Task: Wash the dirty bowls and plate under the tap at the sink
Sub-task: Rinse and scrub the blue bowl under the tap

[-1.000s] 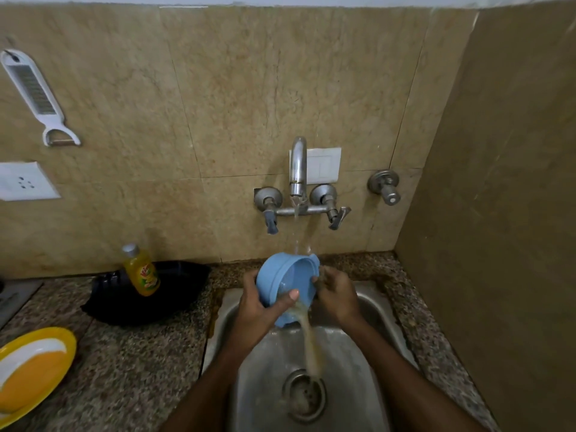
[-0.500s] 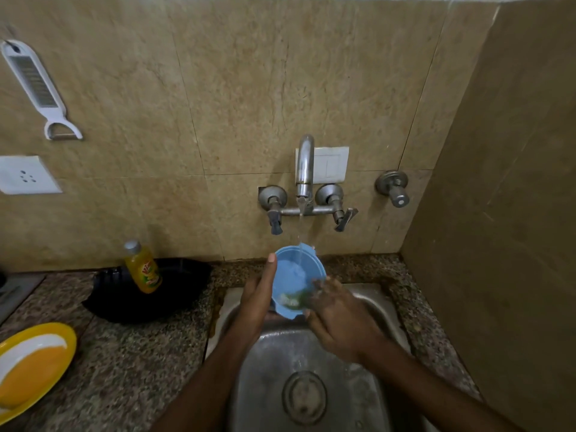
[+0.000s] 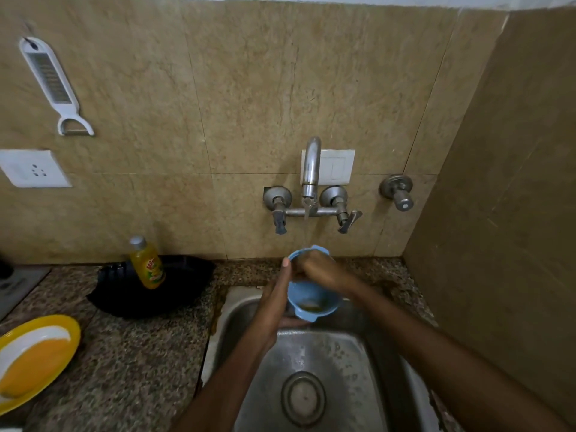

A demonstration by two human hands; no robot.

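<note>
A small blue bowl (image 3: 311, 299) is held upright over the steel sink (image 3: 314, 353), under a thin stream from the tap (image 3: 311, 169). Yellowish water pools in its bottom. My left hand (image 3: 276, 300) grips the bowl's left side from outside, thumb up along the rim. My right hand (image 3: 321, 269) reaches over the far rim with its fingers inside the bowl. A yellow plate (image 3: 31, 357) with orange residue lies on the counter at the far left.
A yellow dish-soap bottle (image 3: 148, 263) stands against a black tray (image 3: 149, 288) on the granite counter left of the sink. A white grater (image 3: 51, 82) and a socket (image 3: 32, 168) are on the wall. A side wall closes off the right.
The bowl was tipped, pouring brown water into the drain; now it is upright under the tap. My right hand moved from its right edge to inside it.
</note>
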